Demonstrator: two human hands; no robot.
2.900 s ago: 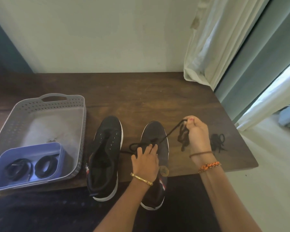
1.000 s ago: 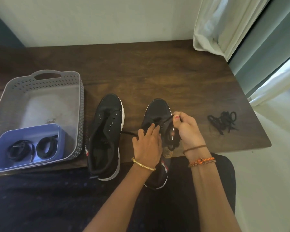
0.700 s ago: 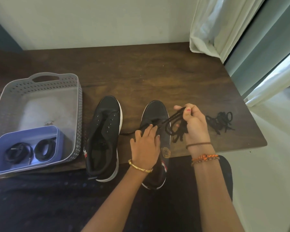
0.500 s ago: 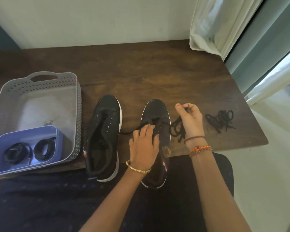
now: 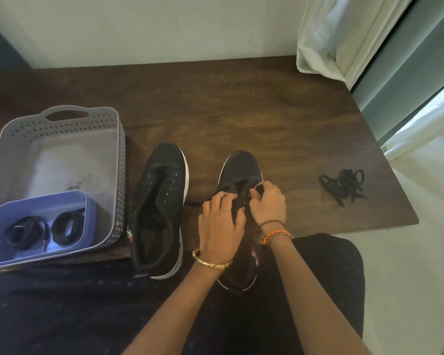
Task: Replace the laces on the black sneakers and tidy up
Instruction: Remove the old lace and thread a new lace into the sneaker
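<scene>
The black canvas sneaker with a white rubber sole (image 5: 240,170) lies on the near edge of the dark wooden desk (image 5: 241,103), heel overhanging toward the lap for reach. The left hand (image 5: 219,221) presses it steady while the right hand (image 5: 268,201) has its grip pinched on the thin black lace (image 5: 260,187) at the eyelets. The laceless twin sneaker (image 5: 162,201) waits beside. A limp removed lace (image 5: 344,183) lies apart; coiled new laces (image 5: 46,229) sit in a blue tub (image 5: 36,201) inside the perforated grey basket (image 5: 121,155).
</scene>
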